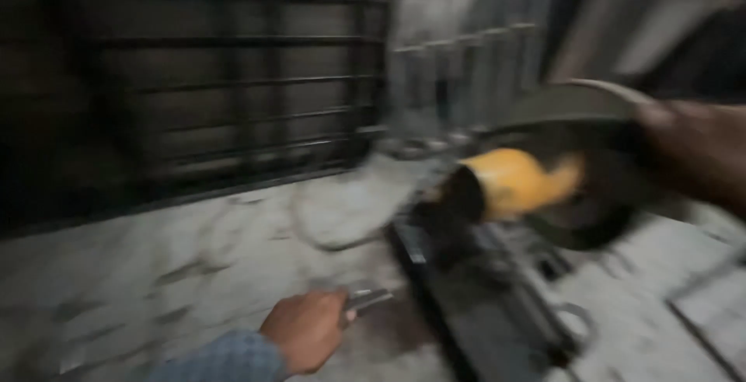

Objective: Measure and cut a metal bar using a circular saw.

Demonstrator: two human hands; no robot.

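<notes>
Head view: left hand [305, 329] fisted around metal piece [368, 300]

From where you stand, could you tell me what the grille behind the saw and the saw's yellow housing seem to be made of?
The grille looks like dark, dull metal, judging by its thin straight bars. The yellow housing has a smooth sheen, so painted metal or plastic; the blur leaves that open.
</notes>
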